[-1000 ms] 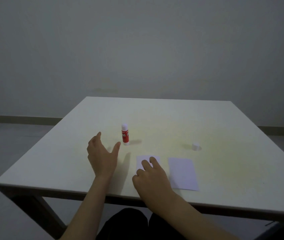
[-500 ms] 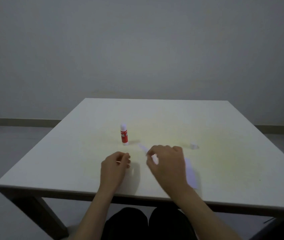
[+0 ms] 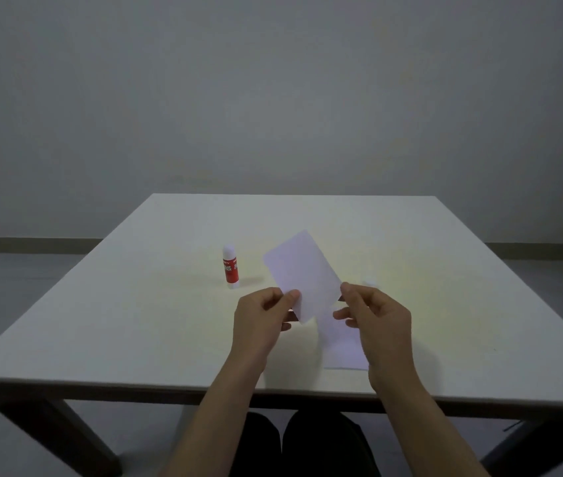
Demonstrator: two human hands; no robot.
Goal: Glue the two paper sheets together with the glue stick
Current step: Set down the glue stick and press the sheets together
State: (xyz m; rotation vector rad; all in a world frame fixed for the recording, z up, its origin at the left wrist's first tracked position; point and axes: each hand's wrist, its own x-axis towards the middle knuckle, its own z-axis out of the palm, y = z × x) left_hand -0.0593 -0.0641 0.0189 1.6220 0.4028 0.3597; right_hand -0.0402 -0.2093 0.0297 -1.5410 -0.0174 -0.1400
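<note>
A small white paper sheet (image 3: 302, 271) is held up above the table, tilted, between both hands. My left hand (image 3: 262, 318) pinches its lower left corner, and my right hand (image 3: 374, 313) pinches its right edge. The second paper sheet (image 3: 342, 342) lies flat on the table under my right hand, partly hidden by it. The red and white glue stick (image 3: 230, 267) stands upright with its cap off, to the left of the raised sheet. Its white cap (image 3: 369, 282) sits on the table just beyond my right hand.
The white table (image 3: 135, 321) has its front edge close to me, with my knees below it. A plain grey wall stands behind the table.
My right hand lifted the left sheet off the table and raised it. My left hand came in from beside the glue stick and took hold of the sheet's lower corner.
</note>
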